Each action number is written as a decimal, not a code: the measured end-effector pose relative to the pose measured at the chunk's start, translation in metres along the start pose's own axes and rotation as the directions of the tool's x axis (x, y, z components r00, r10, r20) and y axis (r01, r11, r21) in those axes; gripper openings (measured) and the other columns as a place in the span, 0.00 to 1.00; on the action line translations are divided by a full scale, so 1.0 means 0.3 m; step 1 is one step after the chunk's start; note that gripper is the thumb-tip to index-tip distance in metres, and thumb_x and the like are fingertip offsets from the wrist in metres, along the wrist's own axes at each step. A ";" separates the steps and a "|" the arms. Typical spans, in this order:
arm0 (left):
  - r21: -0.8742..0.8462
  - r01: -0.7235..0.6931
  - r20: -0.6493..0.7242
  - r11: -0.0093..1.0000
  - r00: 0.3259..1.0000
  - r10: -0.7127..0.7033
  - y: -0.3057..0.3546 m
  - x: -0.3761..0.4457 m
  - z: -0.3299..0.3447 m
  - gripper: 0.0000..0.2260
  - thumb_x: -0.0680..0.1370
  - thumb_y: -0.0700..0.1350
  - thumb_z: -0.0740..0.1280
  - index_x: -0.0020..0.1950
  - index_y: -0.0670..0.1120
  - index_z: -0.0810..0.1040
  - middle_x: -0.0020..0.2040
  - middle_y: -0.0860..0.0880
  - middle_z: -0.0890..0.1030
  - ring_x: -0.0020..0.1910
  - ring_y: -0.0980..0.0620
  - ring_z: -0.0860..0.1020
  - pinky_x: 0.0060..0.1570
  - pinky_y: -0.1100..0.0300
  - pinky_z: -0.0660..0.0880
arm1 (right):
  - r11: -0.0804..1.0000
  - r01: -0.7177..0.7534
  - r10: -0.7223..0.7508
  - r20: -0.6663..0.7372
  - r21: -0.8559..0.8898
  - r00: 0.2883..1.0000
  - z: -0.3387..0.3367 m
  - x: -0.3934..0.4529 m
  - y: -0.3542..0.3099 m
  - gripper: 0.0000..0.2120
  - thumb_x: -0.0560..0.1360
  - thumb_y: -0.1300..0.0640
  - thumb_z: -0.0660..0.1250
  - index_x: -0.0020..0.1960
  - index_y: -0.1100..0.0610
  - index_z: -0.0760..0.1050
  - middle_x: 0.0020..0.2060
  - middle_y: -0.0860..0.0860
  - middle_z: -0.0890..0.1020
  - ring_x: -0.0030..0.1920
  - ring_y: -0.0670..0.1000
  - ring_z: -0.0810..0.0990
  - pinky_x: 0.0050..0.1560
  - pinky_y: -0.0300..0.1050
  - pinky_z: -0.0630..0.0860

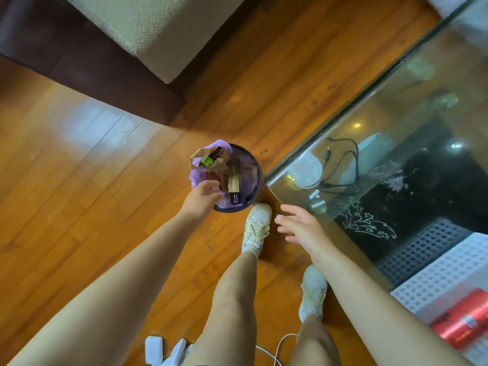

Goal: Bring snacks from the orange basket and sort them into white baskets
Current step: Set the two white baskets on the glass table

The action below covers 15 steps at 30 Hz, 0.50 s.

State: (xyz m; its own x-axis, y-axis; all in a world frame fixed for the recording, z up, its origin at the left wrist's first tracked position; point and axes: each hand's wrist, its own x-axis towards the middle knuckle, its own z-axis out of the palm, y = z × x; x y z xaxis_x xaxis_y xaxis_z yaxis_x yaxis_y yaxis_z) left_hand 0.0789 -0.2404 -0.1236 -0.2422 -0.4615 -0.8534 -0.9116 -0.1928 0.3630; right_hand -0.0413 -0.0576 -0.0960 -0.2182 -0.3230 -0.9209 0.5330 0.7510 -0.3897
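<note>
A wooden floor shone orange-brown. On it stood a small round bin with a purple bag inside. Brown paper and a long dark box stuck up out of the bin. Just beside the bin was the corner of a glass table. Under the glass lay a black cable and a round white thing. A sofa with a dark brown base and a pale cushion sat at the top. A white cord lay on the floor at the bottom, near some small white blocks.
</note>
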 end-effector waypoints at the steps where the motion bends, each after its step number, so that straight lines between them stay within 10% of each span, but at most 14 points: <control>1: 0.007 -0.026 0.029 1.000 0.999 0.026 0.025 -0.034 0.020 0.16 0.78 0.40 0.62 0.66 0.44 0.71 0.63 0.44 0.76 0.57 0.47 0.75 0.56 0.53 0.73 | 1.000 0.014 -0.013 -0.026 0.025 1.000 -0.035 -0.033 0.007 0.18 0.77 0.58 0.63 0.67 0.54 0.69 0.48 0.48 0.79 0.47 0.45 0.78 0.42 0.35 0.73; 8: 0.082 -0.304 0.268 0.949 0.924 0.273 0.223 -0.289 0.318 0.10 0.77 0.37 0.63 0.57 0.48 0.76 0.51 0.49 0.80 0.46 0.55 0.77 0.39 0.75 0.72 | 0.942 0.107 -0.037 -0.219 0.318 0.975 -0.312 -0.251 0.170 0.10 0.77 0.56 0.63 0.57 0.45 0.74 0.42 0.49 0.82 0.39 0.47 0.79 0.34 0.38 0.74; 15: 0.092 -0.476 0.490 0.875 0.786 0.376 0.376 -0.591 0.825 0.09 0.78 0.37 0.63 0.55 0.48 0.75 0.51 0.48 0.79 0.51 0.50 0.77 0.58 0.55 0.73 | 0.784 0.245 0.005 -0.401 0.570 0.916 -0.616 -0.508 0.533 0.09 0.76 0.61 0.63 0.47 0.48 0.78 0.36 0.50 0.82 0.33 0.46 0.77 0.28 0.35 0.71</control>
State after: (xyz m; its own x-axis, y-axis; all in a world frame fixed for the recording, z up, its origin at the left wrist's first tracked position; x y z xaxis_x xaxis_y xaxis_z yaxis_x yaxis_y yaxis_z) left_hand -0.0631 0.0340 -0.0239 -0.6959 -0.0106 -0.7180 -0.7129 0.1309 0.6890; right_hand -0.0738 0.2180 -0.0194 -0.5245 -0.0613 -0.8492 0.8307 0.1816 -0.5262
